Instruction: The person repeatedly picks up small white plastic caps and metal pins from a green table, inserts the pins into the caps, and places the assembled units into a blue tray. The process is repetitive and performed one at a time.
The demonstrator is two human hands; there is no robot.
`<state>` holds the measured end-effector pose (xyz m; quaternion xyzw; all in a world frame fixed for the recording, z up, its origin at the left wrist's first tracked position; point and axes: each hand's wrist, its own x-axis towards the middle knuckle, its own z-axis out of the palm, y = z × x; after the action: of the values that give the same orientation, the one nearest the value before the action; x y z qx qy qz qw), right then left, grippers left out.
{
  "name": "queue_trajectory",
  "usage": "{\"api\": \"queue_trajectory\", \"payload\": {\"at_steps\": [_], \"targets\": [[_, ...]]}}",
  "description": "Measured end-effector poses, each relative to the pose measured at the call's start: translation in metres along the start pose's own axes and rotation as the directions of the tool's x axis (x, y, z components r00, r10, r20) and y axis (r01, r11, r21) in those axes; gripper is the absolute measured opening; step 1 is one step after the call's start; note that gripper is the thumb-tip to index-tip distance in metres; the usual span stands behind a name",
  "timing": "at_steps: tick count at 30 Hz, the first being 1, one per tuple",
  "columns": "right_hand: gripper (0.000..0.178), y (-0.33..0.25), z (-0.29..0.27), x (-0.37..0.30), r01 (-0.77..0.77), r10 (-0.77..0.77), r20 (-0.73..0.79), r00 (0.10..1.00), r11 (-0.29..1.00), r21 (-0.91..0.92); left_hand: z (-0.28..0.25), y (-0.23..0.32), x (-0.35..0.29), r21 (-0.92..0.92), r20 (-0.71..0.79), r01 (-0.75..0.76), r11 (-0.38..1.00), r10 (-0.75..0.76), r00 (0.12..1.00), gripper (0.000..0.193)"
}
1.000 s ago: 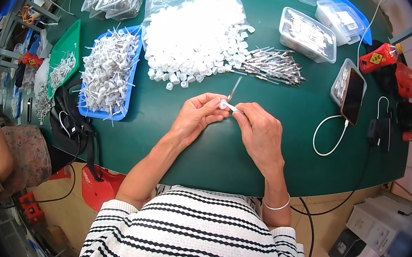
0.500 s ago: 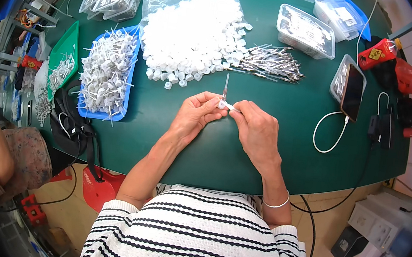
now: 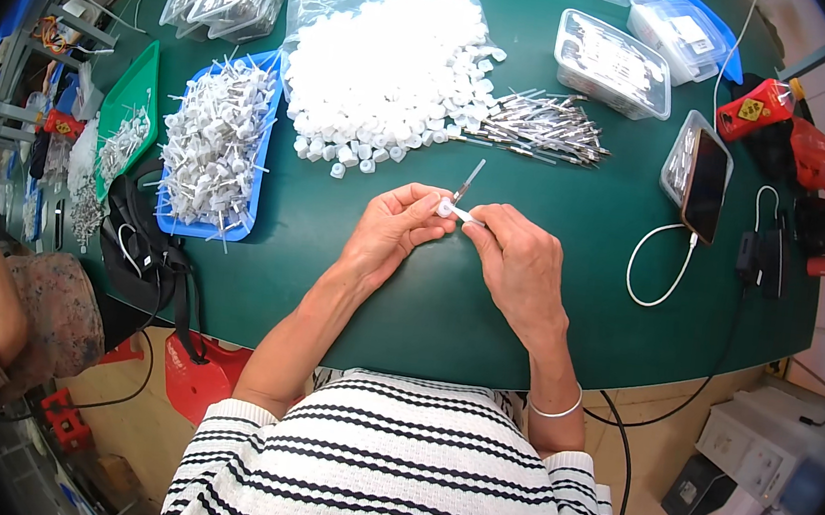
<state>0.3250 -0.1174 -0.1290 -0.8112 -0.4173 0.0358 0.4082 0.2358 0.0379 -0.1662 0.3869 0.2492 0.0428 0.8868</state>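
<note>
Close together over the green table, my two hands work on one small part. My left hand (image 3: 387, 232) pinches a white plastic cap (image 3: 446, 207) between thumb and fingertips. From that cap a thin rod (image 3: 470, 179), with a metallic lower section and a pale translucent tip, leans up to the right. My right hand (image 3: 524, 271) is closed, its thumb and forefinger on a narrow white piece (image 3: 466, 217) that reaches to the cap. Whether this piece and the cap are joined is too small to tell. Ahead lie loose white caps (image 3: 345, 130) and a heap of metallic rods (image 3: 547, 126).
A blue tray (image 3: 254, 203) of capped rods stands at left, beside a green tray (image 3: 113, 90) and a black bag (image 3: 137, 244). Clear tubs (image 3: 611, 89), a phone (image 3: 706, 185) with its white cable, and a red bottle (image 3: 753, 108) are at right. Another person (image 3: 34, 318) sits far left.
The thin rod has tipped from nearly upright to leaning right. My right hand has shifted very slightly to the right; my left hand keeps its place.
</note>
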Motion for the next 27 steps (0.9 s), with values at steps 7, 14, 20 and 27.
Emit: {"api": "queue_trajectory", "payload": {"at_steps": [7,14,20,27], "targets": [[0.01,0.001,-0.002,0.002,0.038,-0.038,0.005,0.999,0.999,-0.027,-0.002,0.0,0.0,0.002,-0.002,0.011,1.0,-0.011,1.0,0.02],[0.011,0.001,-0.008,0.006,0.078,-0.072,0.061,0.996,0.991,-0.11,-0.001,0.0,0.0,0.023,-0.006,0.019,1.0,-0.019,1.0,0.018],[0.011,-0.003,-0.01,0.009,0.12,-0.099,0.101,0.99,0.968,-0.223,-0.002,-0.002,0.0,0.03,0.003,-0.022,0.999,0.022,1.0,0.017],[0.012,-0.003,-0.018,0.011,0.088,-0.069,0.125,0.99,0.984,-0.155,-0.003,-0.001,0.0,0.018,0.001,-0.009,1.0,0.009,1.0,0.019]]}}
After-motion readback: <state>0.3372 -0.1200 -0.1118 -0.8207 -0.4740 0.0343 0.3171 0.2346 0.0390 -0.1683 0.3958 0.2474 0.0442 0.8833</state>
